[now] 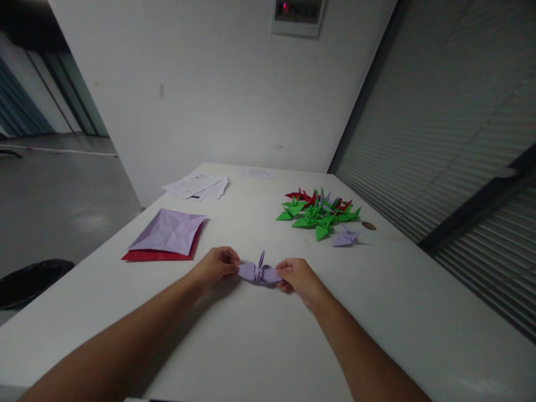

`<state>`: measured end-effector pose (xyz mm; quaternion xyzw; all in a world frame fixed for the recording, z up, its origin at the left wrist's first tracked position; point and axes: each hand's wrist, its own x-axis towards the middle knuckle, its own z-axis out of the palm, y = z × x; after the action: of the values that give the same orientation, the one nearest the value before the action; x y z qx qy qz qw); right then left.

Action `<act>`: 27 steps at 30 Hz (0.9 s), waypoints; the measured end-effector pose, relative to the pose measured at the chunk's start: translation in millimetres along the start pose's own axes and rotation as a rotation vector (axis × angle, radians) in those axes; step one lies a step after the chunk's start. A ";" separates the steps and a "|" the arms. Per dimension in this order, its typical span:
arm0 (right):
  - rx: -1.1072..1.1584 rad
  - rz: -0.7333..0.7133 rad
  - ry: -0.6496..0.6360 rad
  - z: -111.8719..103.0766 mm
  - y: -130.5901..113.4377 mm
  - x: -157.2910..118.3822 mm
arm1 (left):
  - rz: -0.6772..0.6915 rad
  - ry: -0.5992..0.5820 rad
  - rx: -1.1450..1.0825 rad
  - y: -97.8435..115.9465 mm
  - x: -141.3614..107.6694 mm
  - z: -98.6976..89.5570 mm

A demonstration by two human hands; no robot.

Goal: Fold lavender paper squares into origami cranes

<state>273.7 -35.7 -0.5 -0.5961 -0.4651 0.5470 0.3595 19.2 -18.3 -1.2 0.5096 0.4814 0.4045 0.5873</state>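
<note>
A light purple paper crane (260, 273) is stretched between my two hands just above the white table, its wings spread to either side and one thin point sticking up. My left hand (218, 263) pinches the left wing tip. On the other side, my right hand (296, 276) has its thumb and fingers closed on the right wing tip. Beyond my right hand lies another purple paper crane (347, 238), beside a pile of green paper cranes (314, 215) with red paper cranes (307, 196) and some purple among them.
Creased purple paper (170, 231) lies on red paper (157, 256) at the left. Printed sheets (196, 185) are spread at the table's far left. A small round brownish disc (369, 226) sits right of the cranes. Window blinds (452, 139) border the right side; a black bin (31, 282) stands left.
</note>
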 end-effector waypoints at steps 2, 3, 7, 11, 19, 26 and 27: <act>0.001 0.007 0.000 -0.2 0.2 0.5 | 0.014 -0.003 0.005 -0.1 0.2 -0.3; 0.002 0.008 -0.001 -0.3 0.2 0.6 | 0.021 -0.007 0.004 -0.6 0.5 -0.5; 0.006 0.003 -0.010 -0.2 0.7 0.7 | 0.027 -0.015 0.023 -3.2 2.4 -0.9; 0.001 0.006 -0.017 0.4 1.2 0.8 | 0.023 -0.020 0.033 -5.4 4.1 -1.2; 0.006 0.024 -0.014 1.2 -0.7 1.2 | 0.016 -0.018 0.046 -6.5 4.2 -2.3; 0.020 0.033 0.020 -0.6 -2.0 0.9 | 0.032 0.011 0.101 -4.4 4.8 -5.3; 0.016 0.034 0.025 -0.9 -2.2 0.9 | 0.046 0.023 0.126 -4.9 5.6 -6.4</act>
<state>274.2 -34.1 1.5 -0.6078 -0.4460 0.5491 0.3608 14.0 -12.4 -7.0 0.5520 0.5007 0.3925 0.5390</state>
